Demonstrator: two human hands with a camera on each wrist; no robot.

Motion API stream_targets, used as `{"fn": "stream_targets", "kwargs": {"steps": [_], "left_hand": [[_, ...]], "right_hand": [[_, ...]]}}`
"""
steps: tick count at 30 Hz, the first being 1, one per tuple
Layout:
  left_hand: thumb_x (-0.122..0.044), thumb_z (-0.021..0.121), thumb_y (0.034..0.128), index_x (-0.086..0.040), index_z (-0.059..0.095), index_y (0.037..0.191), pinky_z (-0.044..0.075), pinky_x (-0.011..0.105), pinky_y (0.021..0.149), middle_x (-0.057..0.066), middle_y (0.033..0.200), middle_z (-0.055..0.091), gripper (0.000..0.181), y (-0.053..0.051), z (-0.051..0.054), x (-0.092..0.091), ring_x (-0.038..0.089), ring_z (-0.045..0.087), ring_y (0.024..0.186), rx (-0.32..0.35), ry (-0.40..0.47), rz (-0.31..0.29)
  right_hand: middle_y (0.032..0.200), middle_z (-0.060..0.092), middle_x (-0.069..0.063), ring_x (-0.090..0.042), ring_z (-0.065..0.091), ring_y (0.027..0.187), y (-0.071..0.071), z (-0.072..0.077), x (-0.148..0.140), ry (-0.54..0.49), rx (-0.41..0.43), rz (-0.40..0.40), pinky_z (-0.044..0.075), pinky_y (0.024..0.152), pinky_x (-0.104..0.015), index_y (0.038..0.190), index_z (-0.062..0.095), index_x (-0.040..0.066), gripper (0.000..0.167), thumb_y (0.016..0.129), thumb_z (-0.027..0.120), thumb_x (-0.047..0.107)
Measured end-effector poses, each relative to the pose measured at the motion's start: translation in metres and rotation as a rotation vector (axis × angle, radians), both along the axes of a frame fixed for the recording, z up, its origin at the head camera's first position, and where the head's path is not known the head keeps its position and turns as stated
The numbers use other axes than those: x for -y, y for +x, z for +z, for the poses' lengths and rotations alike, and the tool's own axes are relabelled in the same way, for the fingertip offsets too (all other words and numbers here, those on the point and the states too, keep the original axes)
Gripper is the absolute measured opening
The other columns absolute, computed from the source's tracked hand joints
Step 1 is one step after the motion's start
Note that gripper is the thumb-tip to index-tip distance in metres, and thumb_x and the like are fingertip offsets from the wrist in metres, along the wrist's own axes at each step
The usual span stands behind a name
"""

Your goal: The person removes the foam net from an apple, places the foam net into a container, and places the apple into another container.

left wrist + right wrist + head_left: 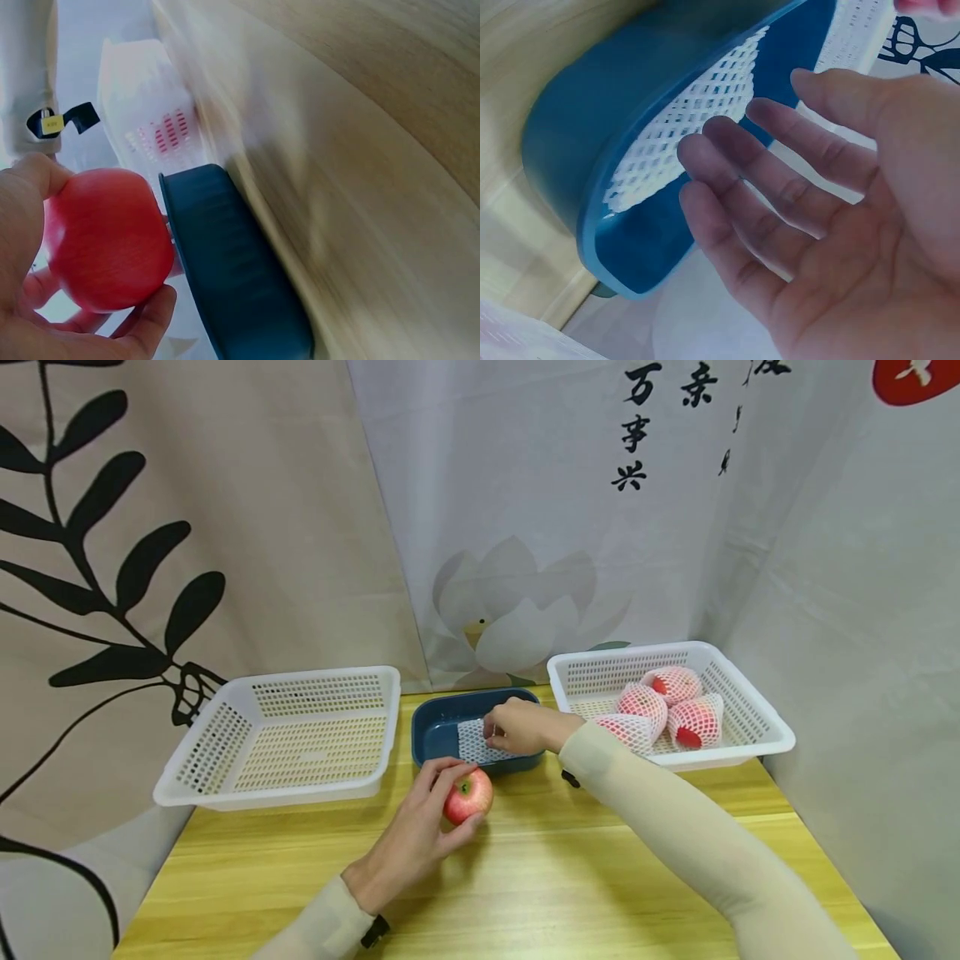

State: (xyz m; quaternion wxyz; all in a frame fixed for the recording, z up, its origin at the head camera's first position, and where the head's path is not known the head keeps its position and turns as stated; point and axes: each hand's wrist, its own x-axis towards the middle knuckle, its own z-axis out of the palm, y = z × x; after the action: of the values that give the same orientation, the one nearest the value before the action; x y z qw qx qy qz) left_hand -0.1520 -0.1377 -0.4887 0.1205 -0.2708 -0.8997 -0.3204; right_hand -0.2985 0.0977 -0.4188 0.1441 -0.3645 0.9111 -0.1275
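Note:
A bare red apple is held in my left hand, thumb on one side and fingers on the other. In the left wrist view the apple hangs beside the wall of the blue tray. My right hand hovers over that tray, its fingers loosely bent with nothing between them. A white foam net sleeve lies flat in the tray, just past the right fingertips. The right wrist view shows the same net apart from the fingers.
At the left stands a white plastic basket with nothing visible in it. Another white basket at the right holds several apples in foam nets. A printed cloth hangs behind the wooden table.

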Motion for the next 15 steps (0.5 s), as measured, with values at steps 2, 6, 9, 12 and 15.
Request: {"fn": "stream_targets", "kwargs": {"steps": [2, 6, 9, 12, 15], "left_hand": [[-0.029, 0.094, 0.1016, -0.014, 0.063, 0.160, 0.071, 0.039, 0.105, 0.012, 0.160, 0.055, 0.068, 0.000, 0.001, 0.000, 0.028, 0.068, 0.135, 0.000, 0.000, 0.001], [-0.028, 0.095, 0.1013, -0.015, 0.062, 0.160, 0.071, 0.038, 0.103, 0.012, 0.161, 0.055, 0.069, 0.001, 0.003, 0.002, 0.028, 0.068, 0.135, 0.001, -0.002, 0.006], [-0.027, 0.095, 0.1009, -0.014, 0.063, 0.160, 0.072, 0.038, 0.103, 0.013, 0.160, 0.055, 0.068, 0.001, 0.005, 0.004, 0.029, 0.069, 0.135, -0.010, -0.001, 0.012], [-0.025, 0.095, 0.1008, -0.013, 0.063, 0.160, 0.071, 0.039, 0.103, 0.014, 0.160, 0.056, 0.068, 0.000, 0.009, 0.007, 0.031, 0.069, 0.136, -0.021, 0.005, 0.016], [-0.025, 0.094, 0.1017, -0.012, 0.062, 0.160, 0.071, 0.039, 0.104, 0.015, 0.160, 0.056, 0.068, -0.002, 0.014, 0.009, 0.031, 0.068, 0.137, -0.027, 0.006, 0.016]], "right_hand": [[0.120, 0.087, -0.009, -0.020, 0.081, 0.104, 0.004, 0.003, -0.001, -0.011, -0.012, -0.001, 0.070, 0.101, -0.042, 0.132, 0.084, 0.004, 0.025, 0.116, 0.073, 0.020], [0.121, 0.088, -0.009, -0.021, 0.082, 0.104, 0.012, 0.008, -0.004, -0.027, -0.025, 0.001, 0.071, 0.101, -0.043, 0.134, 0.084, 0.004, 0.027, 0.116, 0.074, 0.022], [0.124, 0.088, -0.009, -0.021, 0.083, 0.106, 0.017, 0.011, -0.005, -0.031, -0.035, 0.008, 0.071, 0.102, -0.043, 0.136, 0.083, 0.005, 0.030, 0.117, 0.073, 0.025], [0.126, 0.088, -0.009, -0.022, 0.084, 0.109, 0.021, 0.013, -0.008, -0.040, -0.051, 0.014, 0.071, 0.103, -0.043, 0.137, 0.083, 0.005, 0.030, 0.117, 0.073, 0.026], [0.128, 0.087, -0.009, -0.024, 0.084, 0.113, 0.025, 0.015, -0.012, -0.049, -0.069, 0.023, 0.071, 0.104, -0.044, 0.136, 0.083, 0.006, 0.029, 0.117, 0.072, 0.025]]}}
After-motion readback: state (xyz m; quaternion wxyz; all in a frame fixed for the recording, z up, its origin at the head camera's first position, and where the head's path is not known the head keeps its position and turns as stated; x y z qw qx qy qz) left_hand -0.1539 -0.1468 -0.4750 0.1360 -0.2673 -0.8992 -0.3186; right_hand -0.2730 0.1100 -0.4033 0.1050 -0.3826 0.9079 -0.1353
